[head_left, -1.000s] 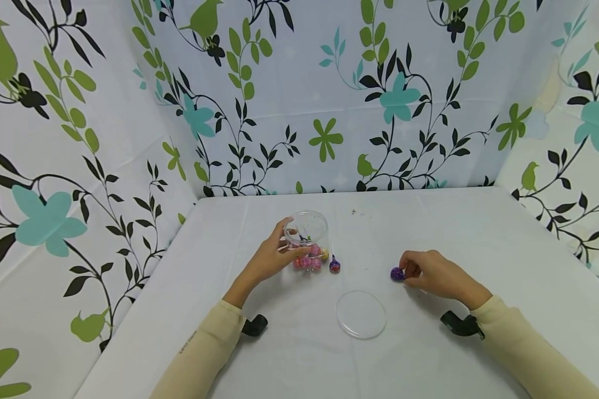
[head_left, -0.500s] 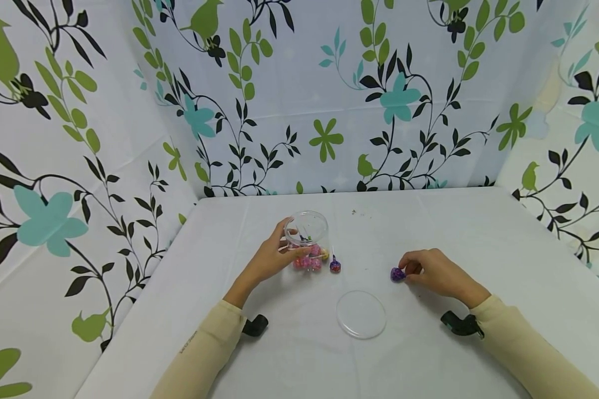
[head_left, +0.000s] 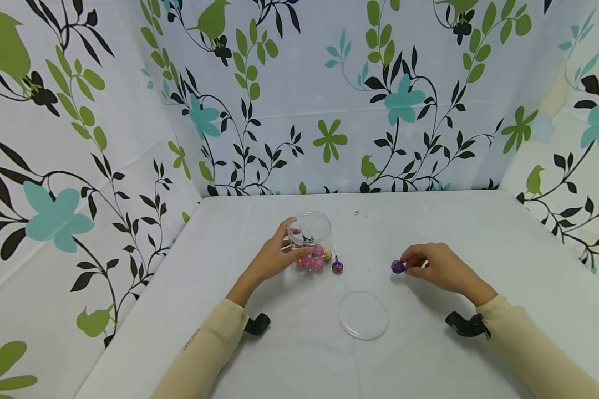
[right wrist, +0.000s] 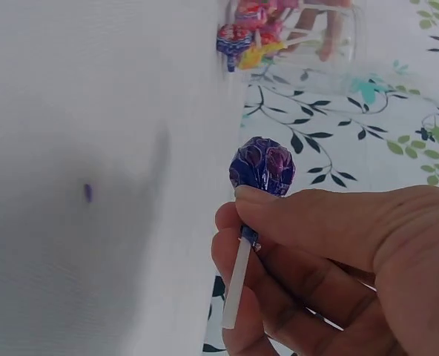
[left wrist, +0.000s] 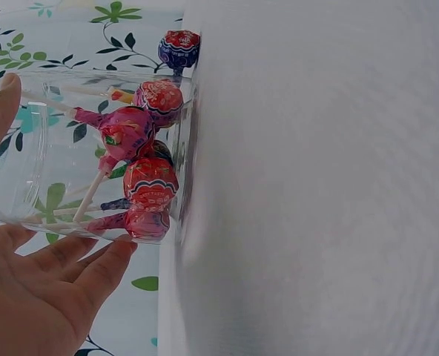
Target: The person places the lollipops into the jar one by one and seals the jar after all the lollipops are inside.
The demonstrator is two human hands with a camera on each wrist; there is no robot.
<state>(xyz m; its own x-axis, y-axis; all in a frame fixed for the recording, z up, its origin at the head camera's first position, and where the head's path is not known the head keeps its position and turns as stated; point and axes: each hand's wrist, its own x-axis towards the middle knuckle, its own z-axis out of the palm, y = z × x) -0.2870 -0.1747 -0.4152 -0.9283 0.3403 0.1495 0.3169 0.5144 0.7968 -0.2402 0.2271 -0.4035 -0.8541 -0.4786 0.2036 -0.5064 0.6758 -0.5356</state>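
Observation:
My left hand [head_left: 271,257] grips the side of a clear plastic jar [head_left: 309,228], which stands uncovered on the table. Several lollipops [left wrist: 151,182] in pink, red and yellow wrappers lie at the jar's bottom, their white sticks pointing up. Just right of the jar, a purple-and-red lollipop [head_left: 337,266] rests on the table. Between thumb and fingers, my right hand [head_left: 441,267] pinches a purple-wrapped lollipop [right wrist: 262,165] just below its head. Its white stick [right wrist: 236,285] shows in the right wrist view, and it hangs slightly above the table.
A round clear lid [head_left: 363,316] lies flat on the white table [head_left: 299,360] between my forearms. Small dark specks [head_left: 360,214] are near the back, and a tiny purple scrap [right wrist: 87,193] lies near my right hand. Patterned cloth [head_left: 279,83] surrounds the table's back and sides.
My right hand has lifted the purple lollipop slightly off the table. The left hand still holds the jar in place. The whole head view has shifted slightly.

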